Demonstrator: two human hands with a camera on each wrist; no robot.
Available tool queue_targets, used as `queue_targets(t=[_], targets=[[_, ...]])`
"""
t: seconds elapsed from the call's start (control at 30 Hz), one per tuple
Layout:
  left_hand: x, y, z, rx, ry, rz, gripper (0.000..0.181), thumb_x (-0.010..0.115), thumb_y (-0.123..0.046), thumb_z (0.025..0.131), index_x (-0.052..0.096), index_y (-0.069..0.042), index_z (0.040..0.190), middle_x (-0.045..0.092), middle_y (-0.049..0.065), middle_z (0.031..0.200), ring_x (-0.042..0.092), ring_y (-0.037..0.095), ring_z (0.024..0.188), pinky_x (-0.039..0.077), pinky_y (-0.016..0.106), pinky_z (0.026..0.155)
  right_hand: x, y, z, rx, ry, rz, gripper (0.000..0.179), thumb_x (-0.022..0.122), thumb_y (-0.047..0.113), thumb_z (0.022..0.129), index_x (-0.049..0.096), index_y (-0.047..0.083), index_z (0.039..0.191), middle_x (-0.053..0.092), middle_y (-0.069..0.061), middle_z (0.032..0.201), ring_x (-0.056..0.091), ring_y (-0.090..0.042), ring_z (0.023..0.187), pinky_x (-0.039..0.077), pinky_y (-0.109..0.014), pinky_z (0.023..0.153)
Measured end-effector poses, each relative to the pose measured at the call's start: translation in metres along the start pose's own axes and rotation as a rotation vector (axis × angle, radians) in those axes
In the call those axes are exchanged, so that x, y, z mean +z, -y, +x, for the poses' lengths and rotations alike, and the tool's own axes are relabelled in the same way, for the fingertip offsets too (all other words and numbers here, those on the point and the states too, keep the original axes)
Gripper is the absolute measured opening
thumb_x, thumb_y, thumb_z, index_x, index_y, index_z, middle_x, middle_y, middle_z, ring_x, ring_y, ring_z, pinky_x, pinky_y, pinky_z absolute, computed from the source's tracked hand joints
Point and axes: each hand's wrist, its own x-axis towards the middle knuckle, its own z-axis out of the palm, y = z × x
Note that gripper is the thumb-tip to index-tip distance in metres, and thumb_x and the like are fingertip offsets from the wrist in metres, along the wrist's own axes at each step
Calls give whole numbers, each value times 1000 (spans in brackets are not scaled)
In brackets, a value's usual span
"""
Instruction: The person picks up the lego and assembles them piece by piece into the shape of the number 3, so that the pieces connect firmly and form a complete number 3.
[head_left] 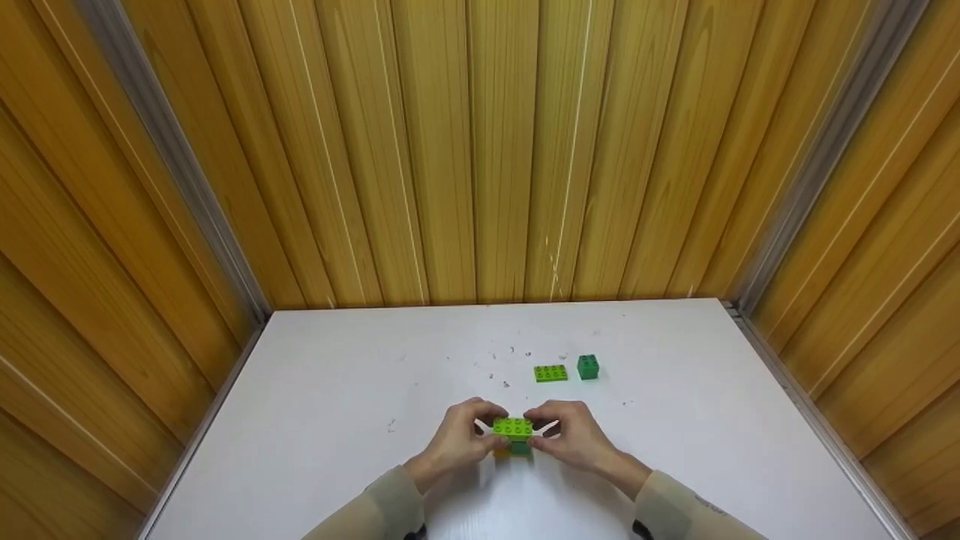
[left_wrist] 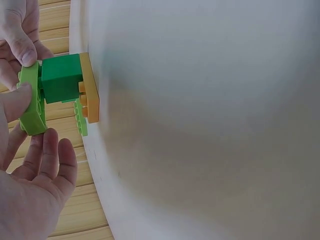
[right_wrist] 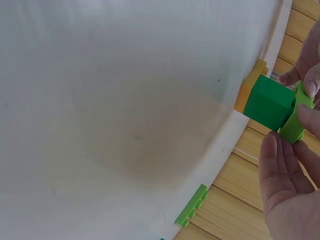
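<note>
A light green toy brick plate (head_left: pixel 513 427) is pinched at its left end by the left hand (head_left: pixel 459 433) and at its right end by the right hand (head_left: pixel 576 435). Thumbs lie on the near side, fingers on the far side and ends. Directly beneath it stands a green block (left_wrist: pixel 61 77), whose studs show in a narrow gap under the plate in the left wrist view. That block sits on one part of an orange plate (left_wrist: pixel 90 90), whose bare studs show beside it. The orange plate is at the white tabletop.
Beyond the hands, a second light green plate (head_left: pixel 550 373) lies flat on the white table (head_left: pixel 337 382). Just right of it stands a small dark green block (head_left: pixel 588 367). Wood-patterned walls (head_left: pixel 502 150) enclose the back and both sides.
</note>
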Motion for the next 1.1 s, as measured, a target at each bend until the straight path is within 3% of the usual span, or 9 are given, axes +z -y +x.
queue_targets(t=[0.2, 0.33, 0.57, 0.8, 1.1], targets=[[-1, 0, 0, -7, 6, 17, 30, 89, -13, 94, 82, -15, 122, 78, -2, 116, 70, 9, 105, 62, 30, 90, 3, -1, 2, -6, 1, -6, 33, 87, 2, 93, 83, 1, 125, 83, -14, 116, 83, -28, 102, 69, -29, 84], [-1, 2, -1, 1, 12, 20, 27, 89, -11, 93, 82, -12, 120, 77, 1, 114, 70, 9, 103, 61, 25, 86, 5, -2, 3, 15, 21, 6, 33, 87, 2, 93, 83, 2, 126, 83, -12, 117, 82, -25, 104, 69, -28, 87], [1, 1, 5, -5, 42, 8, 22, 88, -7, 90, 79, -13, 110, 72, -2, 106, 64, 7, 99, 58, 22, 84, 4, -4, 2, -9, 24, -50, 35, 87, 3, 94, 82, 4, 129, 82, -10, 119, 80, -29, 108, 69, -46, 95], [2, -1, 6, -33, 47, 12, 23, 88, -8, 91, 77, -15, 110, 69, -6, 107, 63, 6, 100, 57, 22, 86, 2, -5, 4, -29, 27, -82, 35, 85, 2, 95, 82, 3, 129, 82, -10, 119, 80, -30, 109, 69, -45, 94], [3, 6, 5, 11, 54, -68, 29, 88, -9, 93, 78, -12, 120, 79, 3, 115, 68, 10, 101, 60, 21, 85, 2, -4, 6, -15, 44, -56, 36, 85, 1, 94, 82, 2, 129, 82, -11, 118, 82, -27, 106, 70, -38, 92]])
